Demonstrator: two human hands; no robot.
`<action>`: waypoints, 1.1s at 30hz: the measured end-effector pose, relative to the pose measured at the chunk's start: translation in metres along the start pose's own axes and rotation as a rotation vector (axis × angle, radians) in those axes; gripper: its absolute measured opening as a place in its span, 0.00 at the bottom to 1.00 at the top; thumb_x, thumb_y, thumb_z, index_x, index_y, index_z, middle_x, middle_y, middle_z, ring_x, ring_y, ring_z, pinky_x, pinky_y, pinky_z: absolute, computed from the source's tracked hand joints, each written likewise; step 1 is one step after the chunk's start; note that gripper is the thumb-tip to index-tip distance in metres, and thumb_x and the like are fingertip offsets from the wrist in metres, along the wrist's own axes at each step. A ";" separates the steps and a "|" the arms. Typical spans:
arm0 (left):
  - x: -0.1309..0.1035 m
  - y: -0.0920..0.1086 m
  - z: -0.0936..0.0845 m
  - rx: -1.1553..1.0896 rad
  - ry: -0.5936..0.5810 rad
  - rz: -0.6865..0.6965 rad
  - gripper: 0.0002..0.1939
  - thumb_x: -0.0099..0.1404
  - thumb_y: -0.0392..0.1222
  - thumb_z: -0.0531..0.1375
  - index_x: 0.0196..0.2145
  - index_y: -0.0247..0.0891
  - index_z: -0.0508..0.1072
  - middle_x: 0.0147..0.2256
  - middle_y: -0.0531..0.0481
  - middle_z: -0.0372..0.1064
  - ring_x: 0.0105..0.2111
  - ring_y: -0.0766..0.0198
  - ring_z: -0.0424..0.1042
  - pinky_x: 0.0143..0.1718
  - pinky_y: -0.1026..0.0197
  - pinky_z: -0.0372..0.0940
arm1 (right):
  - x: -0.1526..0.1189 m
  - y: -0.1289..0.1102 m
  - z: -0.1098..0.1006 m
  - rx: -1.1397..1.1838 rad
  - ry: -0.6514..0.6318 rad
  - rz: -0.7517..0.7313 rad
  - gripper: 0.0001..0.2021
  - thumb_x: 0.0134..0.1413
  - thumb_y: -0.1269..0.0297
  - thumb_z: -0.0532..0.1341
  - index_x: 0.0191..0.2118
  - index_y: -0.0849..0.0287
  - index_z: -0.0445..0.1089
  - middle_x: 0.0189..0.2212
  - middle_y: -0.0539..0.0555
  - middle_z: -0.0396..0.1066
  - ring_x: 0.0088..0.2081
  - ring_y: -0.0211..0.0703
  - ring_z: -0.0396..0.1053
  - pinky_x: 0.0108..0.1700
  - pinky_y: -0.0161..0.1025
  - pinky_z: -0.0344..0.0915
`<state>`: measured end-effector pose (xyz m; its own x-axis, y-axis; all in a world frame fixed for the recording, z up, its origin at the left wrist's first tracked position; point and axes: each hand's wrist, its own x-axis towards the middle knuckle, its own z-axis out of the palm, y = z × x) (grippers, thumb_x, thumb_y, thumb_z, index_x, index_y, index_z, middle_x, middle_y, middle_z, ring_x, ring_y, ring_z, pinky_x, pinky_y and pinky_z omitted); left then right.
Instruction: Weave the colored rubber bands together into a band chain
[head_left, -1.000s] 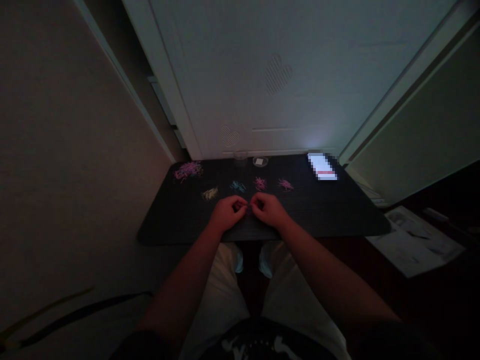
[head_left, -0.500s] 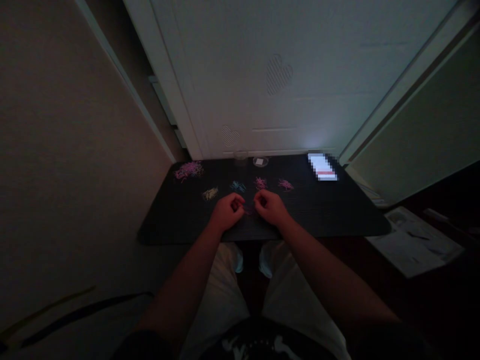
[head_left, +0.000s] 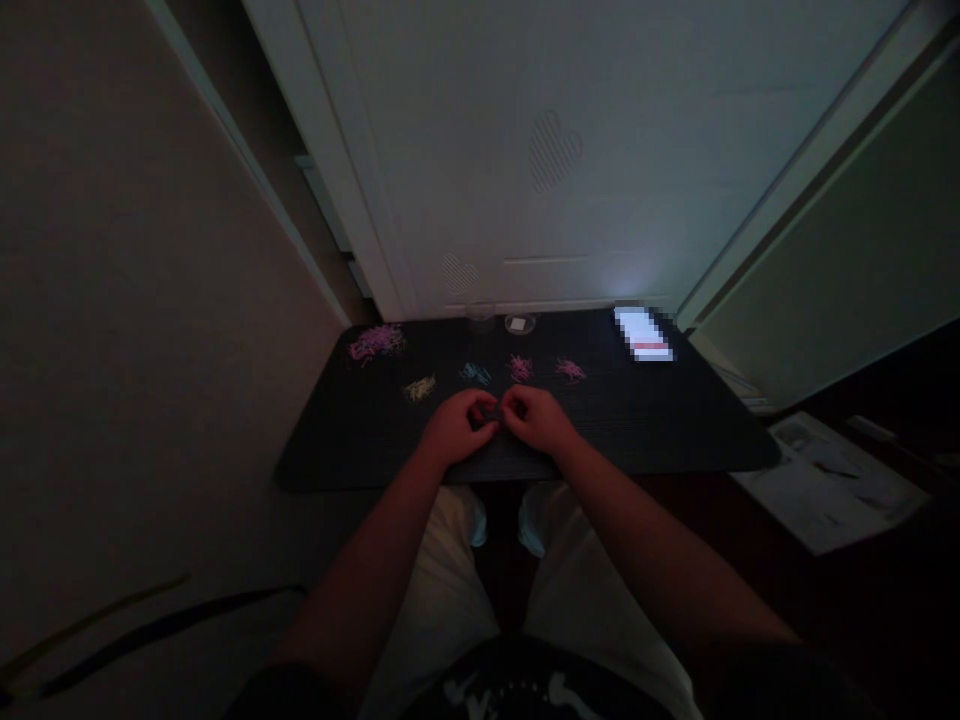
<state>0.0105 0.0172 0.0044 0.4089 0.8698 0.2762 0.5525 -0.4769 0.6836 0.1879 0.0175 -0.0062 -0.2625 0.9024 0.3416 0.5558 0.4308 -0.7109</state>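
Observation:
My left hand (head_left: 463, 425) is curled over the front middle of the dark table, its thumb and fingers bent toward each other. My right hand (head_left: 534, 418) is pinched close beside it, the fingertips of both nearly touching. Anything between the fingers is too small and dim to name. Just beyond them lie a blue pile of thin pieces (head_left: 475, 373), a pink pile (head_left: 520, 368) and another pink pile (head_left: 571, 370). A yellowish pile (head_left: 420, 388) sits to the left, and a larger mixed pile (head_left: 376, 343) is at the back left corner.
The dark table (head_left: 645, 430) stands against a white door (head_left: 465, 130). Along its back edge are a clear cup (head_left: 481, 318), a round clear lid (head_left: 519, 324) and a lit, blurred phone (head_left: 643, 333). Papers (head_left: 832, 485) lie at the lower right.
Both hands have come closer together, and the gap between their fingertips has narrowed. A small purplish bit seen between them earlier is no longer distinct.

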 end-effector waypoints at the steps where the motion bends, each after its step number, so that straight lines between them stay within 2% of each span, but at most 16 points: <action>1: 0.000 0.001 0.000 -0.002 -0.003 -0.006 0.16 0.52 0.37 0.61 0.40 0.39 0.69 0.33 0.52 0.70 0.30 0.67 0.67 0.31 0.64 0.62 | 0.000 0.000 0.000 -0.001 -0.001 0.003 0.02 0.46 0.70 0.57 0.28 0.60 0.67 0.22 0.48 0.66 0.25 0.34 0.62 0.28 0.31 0.56; 7: 0.000 -0.001 0.001 -0.010 0.006 -0.052 0.16 0.51 0.38 0.63 0.40 0.38 0.69 0.31 0.53 0.68 0.28 0.68 0.66 0.30 0.65 0.62 | -0.001 -0.001 0.000 -0.017 -0.014 0.018 0.03 0.46 0.70 0.57 0.29 0.60 0.68 0.22 0.48 0.66 0.25 0.34 0.61 0.28 0.31 0.55; 12: 0.001 -0.002 0.001 0.004 0.029 -0.052 0.07 0.58 0.43 0.58 0.33 0.37 0.71 0.28 0.52 0.68 0.27 0.68 0.65 0.29 0.65 0.60 | 0.000 -0.001 0.000 -0.042 -0.022 0.021 0.02 0.46 0.70 0.57 0.28 0.60 0.67 0.22 0.48 0.67 0.24 0.34 0.62 0.28 0.31 0.55; 33: 0.002 -0.002 0.000 -0.024 0.072 -0.094 0.08 0.59 0.44 0.57 0.31 0.37 0.71 0.28 0.51 0.69 0.28 0.67 0.67 0.29 0.65 0.61 | 0.000 -0.005 -0.002 -0.034 0.032 0.033 0.02 0.47 0.70 0.56 0.28 0.59 0.66 0.22 0.48 0.66 0.24 0.34 0.62 0.28 0.32 0.56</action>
<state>0.0105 0.0197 0.0035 0.3026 0.9178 0.2572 0.5683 -0.3904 0.7243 0.1865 0.0152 -0.0014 -0.2188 0.9152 0.3384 0.5899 0.4003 -0.7012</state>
